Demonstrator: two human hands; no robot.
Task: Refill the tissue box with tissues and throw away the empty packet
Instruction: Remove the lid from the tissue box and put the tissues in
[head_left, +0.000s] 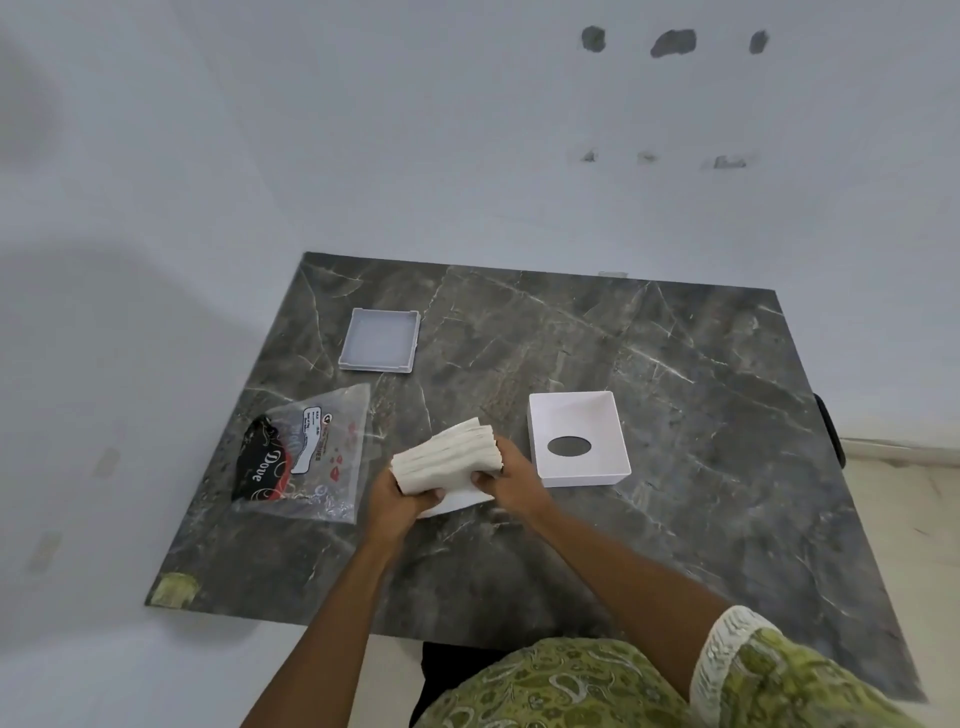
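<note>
Both my hands hold a thick stack of white tissues (447, 456) just above the table's middle. My left hand (401, 500) grips its near left end, and my right hand (511, 475) clasps its right end. A loose white sheet (457, 501) lies under the stack. To the right stands the white tissue box (579, 410), upside down, its open side up and the oval slot showing at the bottom. Its shallow white lid (379, 340) lies apart at the back left. The clear plastic packet (306, 452), flat and printed in black and red, lies at the left.
The dark marble table (701, 441) stands against a pale wall. A yellowish patch (175, 590) marks its near left corner. A dark chair edge (831, 436) shows beyond the right side. My green patterned clothing fills the bottom right.
</note>
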